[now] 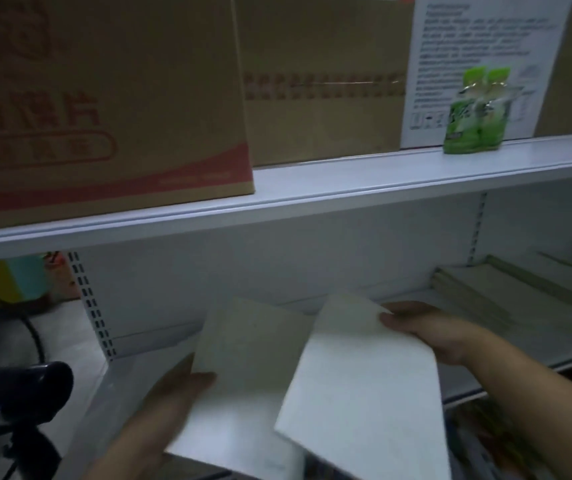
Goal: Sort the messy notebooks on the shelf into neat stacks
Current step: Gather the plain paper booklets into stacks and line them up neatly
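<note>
Two pale notebooks are lifted in front of the white shelf (146, 372). My left hand (177, 389) grips the left edge of one notebook (243, 368), thumb on its cover. My right hand (426, 330) grips the upper right edge of the other notebook (364, 386), which tilts and overlaps the first. A stack of greyish-tan notebooks (485, 292) lies flat on the shelf's right part, behind my right hand.
On the upper shelf (312, 192) stand cardboard boxes (104, 98), a printed white sheet (478, 64) and a green packet (475, 116). A black barcode scanner (18, 389) on a stand with a cable sits at lower left. Colourful items (11, 278) lie far left.
</note>
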A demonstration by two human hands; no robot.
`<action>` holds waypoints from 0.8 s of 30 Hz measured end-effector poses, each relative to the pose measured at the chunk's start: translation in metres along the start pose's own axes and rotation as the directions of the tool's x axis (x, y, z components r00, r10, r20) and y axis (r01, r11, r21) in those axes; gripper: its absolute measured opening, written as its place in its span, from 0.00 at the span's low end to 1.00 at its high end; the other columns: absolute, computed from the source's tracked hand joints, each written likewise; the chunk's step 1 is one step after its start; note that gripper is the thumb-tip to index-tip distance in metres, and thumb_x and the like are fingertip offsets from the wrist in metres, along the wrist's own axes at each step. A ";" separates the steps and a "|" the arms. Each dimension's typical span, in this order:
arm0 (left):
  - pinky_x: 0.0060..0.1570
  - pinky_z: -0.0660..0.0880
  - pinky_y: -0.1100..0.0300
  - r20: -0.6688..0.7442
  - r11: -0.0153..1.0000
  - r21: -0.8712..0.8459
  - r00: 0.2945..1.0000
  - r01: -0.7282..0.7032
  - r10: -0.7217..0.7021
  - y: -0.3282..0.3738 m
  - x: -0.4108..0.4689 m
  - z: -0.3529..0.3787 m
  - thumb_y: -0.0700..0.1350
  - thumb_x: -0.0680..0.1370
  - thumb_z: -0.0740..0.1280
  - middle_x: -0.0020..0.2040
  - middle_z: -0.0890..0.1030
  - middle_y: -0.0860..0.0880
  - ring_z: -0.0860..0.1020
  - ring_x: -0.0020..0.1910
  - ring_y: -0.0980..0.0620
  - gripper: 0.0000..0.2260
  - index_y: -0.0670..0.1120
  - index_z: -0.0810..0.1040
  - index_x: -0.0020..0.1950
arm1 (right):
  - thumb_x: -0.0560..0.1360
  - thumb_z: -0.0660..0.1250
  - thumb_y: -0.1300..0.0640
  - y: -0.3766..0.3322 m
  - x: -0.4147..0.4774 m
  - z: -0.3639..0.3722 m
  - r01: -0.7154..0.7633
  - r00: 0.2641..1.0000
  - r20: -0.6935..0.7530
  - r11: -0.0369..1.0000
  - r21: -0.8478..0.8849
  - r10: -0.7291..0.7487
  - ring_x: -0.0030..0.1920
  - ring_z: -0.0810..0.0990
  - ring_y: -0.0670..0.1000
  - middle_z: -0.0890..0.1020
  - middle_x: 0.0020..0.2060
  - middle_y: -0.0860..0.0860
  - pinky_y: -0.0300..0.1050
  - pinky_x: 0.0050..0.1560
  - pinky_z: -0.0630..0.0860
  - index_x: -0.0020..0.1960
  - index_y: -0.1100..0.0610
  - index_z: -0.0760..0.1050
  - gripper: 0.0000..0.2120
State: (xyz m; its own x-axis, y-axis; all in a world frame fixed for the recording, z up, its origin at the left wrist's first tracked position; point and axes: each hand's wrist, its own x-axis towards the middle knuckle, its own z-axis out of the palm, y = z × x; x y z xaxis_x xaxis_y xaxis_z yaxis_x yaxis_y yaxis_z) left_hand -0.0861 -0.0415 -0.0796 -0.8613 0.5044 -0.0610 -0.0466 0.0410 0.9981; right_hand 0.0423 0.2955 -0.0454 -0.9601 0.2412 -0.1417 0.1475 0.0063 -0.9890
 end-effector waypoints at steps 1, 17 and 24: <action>0.47 0.75 0.58 0.033 0.997 0.076 0.999 -0.015 0.012 0.000 -0.001 0.024 0.48 0.58 0.70 0.47 0.85 0.55 0.82 0.48 0.55 0.23 0.53 0.78 0.54 | 0.72 0.69 0.58 -0.001 -0.002 0.003 0.014 1.000 -0.004 0.995 -0.096 -0.014 0.45 0.84 0.53 0.85 0.47 0.56 0.44 0.46 0.81 0.54 0.61 0.79 0.11; 0.36 0.77 0.67 0.444 0.999 -0.020 0.896 0.028 -0.016 -0.020 0.004 0.393 0.38 0.60 0.70 0.46 0.86 0.46 0.84 0.44 0.51 0.25 0.42 0.78 0.58 | 0.73 0.65 0.40 0.084 -0.127 -0.240 -0.212 0.711 -0.674 0.852 -0.479 -0.202 0.72 0.62 0.51 0.59 0.74 0.48 0.48 0.70 0.64 0.75 0.52 0.57 0.36; 0.28 0.75 0.68 0.385 0.985 -0.159 0.923 0.070 -0.004 -0.020 0.017 0.531 0.38 0.66 0.69 0.34 0.85 0.52 0.83 0.32 0.56 0.16 0.44 0.77 0.53 | 0.77 0.64 0.64 0.098 -0.184 -0.314 -0.043 0.813 -0.553 0.967 0.252 0.180 0.43 0.85 0.53 0.85 0.45 0.53 0.44 0.40 0.79 0.58 0.58 0.74 0.10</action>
State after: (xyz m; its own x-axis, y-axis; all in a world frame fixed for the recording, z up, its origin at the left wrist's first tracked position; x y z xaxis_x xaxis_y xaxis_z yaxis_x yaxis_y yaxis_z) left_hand 0.1688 0.4243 -0.1073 -0.5996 0.7977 -0.0645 -0.1868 -0.0610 0.9805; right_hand 0.3077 0.5563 -0.1038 -0.6227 0.7342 -0.2706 0.1243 -0.2486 -0.9606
